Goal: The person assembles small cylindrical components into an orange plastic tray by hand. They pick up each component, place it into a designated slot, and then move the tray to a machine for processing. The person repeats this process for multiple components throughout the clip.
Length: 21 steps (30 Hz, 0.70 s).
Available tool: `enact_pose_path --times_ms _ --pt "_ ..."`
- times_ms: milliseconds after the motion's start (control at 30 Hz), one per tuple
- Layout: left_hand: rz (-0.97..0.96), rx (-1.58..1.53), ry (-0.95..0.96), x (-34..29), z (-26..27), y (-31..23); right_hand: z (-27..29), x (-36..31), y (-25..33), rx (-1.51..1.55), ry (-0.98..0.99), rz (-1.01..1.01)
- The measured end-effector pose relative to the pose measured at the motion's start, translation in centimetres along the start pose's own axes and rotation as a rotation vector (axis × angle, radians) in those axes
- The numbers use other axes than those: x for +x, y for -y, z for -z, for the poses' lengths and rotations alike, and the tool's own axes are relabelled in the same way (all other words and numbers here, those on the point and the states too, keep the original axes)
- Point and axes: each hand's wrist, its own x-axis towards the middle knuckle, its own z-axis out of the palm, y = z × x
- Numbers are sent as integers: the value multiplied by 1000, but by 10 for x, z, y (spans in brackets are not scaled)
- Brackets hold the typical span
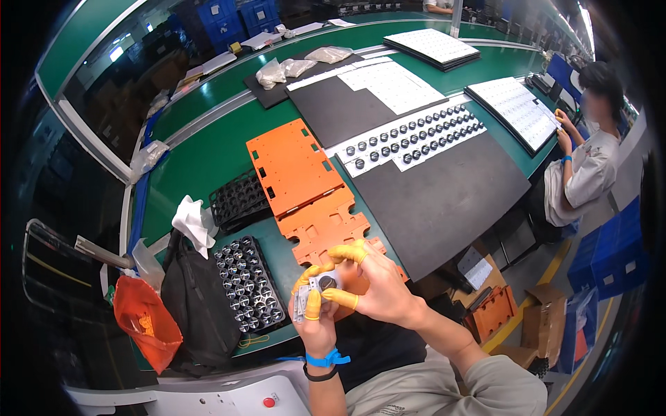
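Note:
My left hand (317, 320), with yellow finger cots on its fingers, is closed around a small light-grey plate (302, 304) with printed marks. A round black knob (327, 283) sits at the plate's right side. My right hand (374, 284), also in yellow finger cots, curls round the knob from the right. Its thumb touches the knob's lower edge, and its other fingertips bend over the top. The contact of those fingertips is partly hidden. Under my hands lies an orange fixture plate (322, 229); a hinged orange panel (295, 166) stretches away beyond it.
A black tray (251, 284) of round knobs lies left, beside a black bag (198, 305) and an orange pouch (146, 322). Right of the fixture, a dark mat (444, 201) carries white sheets with rows of black knobs (416, 135). A co-worker (590, 152) handles a white sheet (513, 107).

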Motion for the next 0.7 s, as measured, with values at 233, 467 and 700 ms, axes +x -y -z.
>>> enact_pose_path --times_ms 233,467,700 --pt "-169 214 -5 -2 -2 11 0 -10 -6 355 113 -261" --pt "-184 435 55 -4 11 15 1 -17 -16 587 60 -188" --pt "-241 442 -50 -7 3 12 5 -12 -4 297 55 -53"
